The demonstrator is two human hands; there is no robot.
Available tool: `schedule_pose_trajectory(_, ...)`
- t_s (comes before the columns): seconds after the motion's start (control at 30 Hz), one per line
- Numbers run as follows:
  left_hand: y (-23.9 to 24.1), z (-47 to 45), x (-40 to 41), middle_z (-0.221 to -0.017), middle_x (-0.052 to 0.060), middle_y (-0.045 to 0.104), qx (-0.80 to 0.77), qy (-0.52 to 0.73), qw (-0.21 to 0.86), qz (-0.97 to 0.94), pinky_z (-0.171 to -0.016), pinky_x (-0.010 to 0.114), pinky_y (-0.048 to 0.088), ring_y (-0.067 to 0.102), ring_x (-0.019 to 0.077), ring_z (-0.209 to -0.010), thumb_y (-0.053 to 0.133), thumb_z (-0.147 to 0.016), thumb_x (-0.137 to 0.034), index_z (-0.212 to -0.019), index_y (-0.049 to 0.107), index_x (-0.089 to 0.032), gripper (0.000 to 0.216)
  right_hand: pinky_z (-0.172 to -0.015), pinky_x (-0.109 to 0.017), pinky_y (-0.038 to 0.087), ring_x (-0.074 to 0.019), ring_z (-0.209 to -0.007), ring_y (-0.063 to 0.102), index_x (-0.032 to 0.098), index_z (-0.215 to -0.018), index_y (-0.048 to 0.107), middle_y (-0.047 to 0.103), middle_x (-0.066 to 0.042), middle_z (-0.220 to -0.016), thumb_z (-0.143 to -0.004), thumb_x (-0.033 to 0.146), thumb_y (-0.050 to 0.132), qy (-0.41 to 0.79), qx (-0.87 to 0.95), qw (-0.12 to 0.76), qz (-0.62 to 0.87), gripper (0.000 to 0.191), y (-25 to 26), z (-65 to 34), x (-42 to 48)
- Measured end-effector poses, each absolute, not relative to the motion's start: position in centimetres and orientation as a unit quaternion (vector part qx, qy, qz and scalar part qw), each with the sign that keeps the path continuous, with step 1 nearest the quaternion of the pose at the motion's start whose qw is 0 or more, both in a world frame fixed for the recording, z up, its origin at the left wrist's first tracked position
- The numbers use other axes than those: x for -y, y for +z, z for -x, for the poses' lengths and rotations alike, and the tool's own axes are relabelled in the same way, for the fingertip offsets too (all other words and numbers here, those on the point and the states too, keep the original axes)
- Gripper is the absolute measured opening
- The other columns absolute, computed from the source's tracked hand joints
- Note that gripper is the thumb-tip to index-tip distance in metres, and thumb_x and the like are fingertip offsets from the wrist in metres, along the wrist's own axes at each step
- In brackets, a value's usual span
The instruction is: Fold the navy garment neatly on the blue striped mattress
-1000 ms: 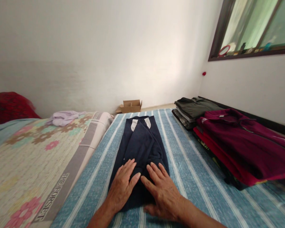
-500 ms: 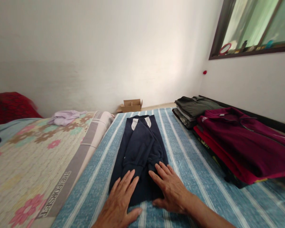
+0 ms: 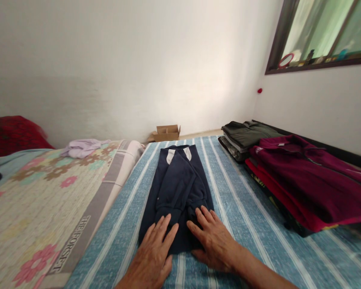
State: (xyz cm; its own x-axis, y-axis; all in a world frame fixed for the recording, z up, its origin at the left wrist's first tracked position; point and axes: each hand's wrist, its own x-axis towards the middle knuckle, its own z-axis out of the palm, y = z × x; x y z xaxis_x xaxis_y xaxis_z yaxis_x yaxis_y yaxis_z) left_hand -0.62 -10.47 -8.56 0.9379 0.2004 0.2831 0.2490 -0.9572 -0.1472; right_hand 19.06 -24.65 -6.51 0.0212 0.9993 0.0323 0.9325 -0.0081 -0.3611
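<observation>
Both hands lie flat, fingers spread and gripping nothing: the left hand [image 3: 155, 251] and the right hand [image 3: 213, 239] press side by side on the near end of a navy garment [image 3: 176, 192]. The garment is folded into a long narrow strip, sleeves crossed over its middle, lying lengthwise down the striped blue bed [image 3: 243, 224] from the near edge towards the far one.

The step in hand looks like smoothing the strip flat after the sides were turned in. A next move would call for a pinch on the near hem by both hands, so the strip can be doubled over towards the collar without the sleeves slipping out.

Count: one navy garment under the hands; two stacks of folded clothes along the bed's right edge, a maroon-topped stack [image 3: 313, 180] and a dark olive stack [image 3: 246, 136] beyond it; one cardboard box [image 3: 167, 132] past the far edge.
</observation>
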Motion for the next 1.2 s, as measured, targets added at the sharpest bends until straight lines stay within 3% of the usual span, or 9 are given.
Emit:
schedule_pose_trajectory(0.2,-7.6,0.6,10.7,-0.152,0.007,0.023,0.114,-0.092,0.061,0.987,-0.105,0.046,0.036,0.03,0.0302,-0.135,0.045,-0.063,-0.005,-0.143,0.028,-0.027,0.086,-0.103,-0.058,0.025,-0.0416,-0.135,0.021,0.023,-0.14,0.034,0.027,-0.021,-0.146,-0.082,0.053,0.056,0.1,0.697,0.135,0.697,0.069,-6.3,-19.3,24.5)
schedule_pose_trajectory(0.43,-7.5,0.3,10.9,-0.153,0.005,0.017,0.131,-0.023,0.047,0.99,-0.106,0.05,0.032,0.017,0.0293,-0.138,0.04,-0.051,-0.002,-0.144,0.027,-0.028,0.097,-0.1,-0.062,0.025,-0.0433,-0.134,0.02,0.021,-0.138,0.036,0.027,-0.021,-0.146,-0.079,0.036,0.057,0.077,0.7,0.123,0.699,0.064,-6.0,-18.7,24.5)
schedule_pose_trajectory(0.57,-7.6,-0.5,10.7,-0.151,0.007,0.023,0.13,-0.002,0.075,0.989,-0.105,0.05,0.033,0.018,0.0282,-0.138,0.039,-0.05,-0.002,-0.141,0.035,-0.025,0.094,-0.098,-0.062,0.027,-0.043,-0.133,0.023,0.02,-0.136,0.037,0.028,-0.021,-0.145,-0.075,0.028,0.057,0.069,0.702,0.106,0.7,0.064,-5.3,-18.7,24.4)
schedule_pose_trajectory(0.8,-8.0,-0.8,9.5,-0.146,0.009,0.037,0.087,-0.035,0.095,0.991,-0.102,0.045,0.039,0.027,0.0282,-0.136,0.037,-0.058,-0.001,-0.136,0.044,-0.021,0.08,-0.094,-0.065,0.029,-0.0481,-0.13,0.024,0.016,-0.134,0.034,0.027,-0.026,-0.142,-0.062,0.032,0.071,0.051,0.718,0.072,0.691,0.083,-5.2,-18.9,24.1)
schedule_pose_trajectory(0.9,-8.7,-0.4,8.5,-0.147,0.009,0.034,0.05,-0.062,0.102,0.992,-0.102,0.043,0.04,0.028,0.0279,-0.136,0.037,-0.058,0.0,-0.137,0.043,-0.02,0.082,-0.093,-0.064,0.032,-0.0473,-0.128,0.028,0.014,-0.132,0.035,0.032,-0.027,-0.139,-0.068,0.031,0.068,0.019,0.713,0.06,0.699,0.074,-5.1,-18.6,24.1)
schedule_pose_trajectory(1.07,-8.6,-0.3,7.4,-0.149,0.006,0.03,0.013,-0.077,0.113,0.991,-0.102,0.04,0.04,0.027,0.0248,-0.137,0.035,-0.056,0.003,-0.142,0.033,-0.022,0.089,-0.093,-0.063,0.031,-0.0431,-0.126,0.035,0.012,-0.126,0.037,0.039,-0.028,-0.132,-0.087,0.026,0.045,-0.044,0.68,0.08,0.727,0.042,-5.4,-17.9,23.9)
schedule_pose_trajectory(1.2,-8.0,-0.7,7.3,-0.144,0.011,0.039,-0.024,-0.094,0.135,0.986,-0.101,0.038,0.041,0.034,0.0258,-0.133,0.035,-0.061,0.002,-0.138,0.041,-0.016,0.079,-0.093,-0.06,0.032,-0.04,-0.123,0.038,0.014,-0.13,0.034,0.043,-0.025,-0.128,-0.089,0.026,0.039,-0.061,0.662,0.102,0.74,0.043,-5.8,-17.8,23.9)
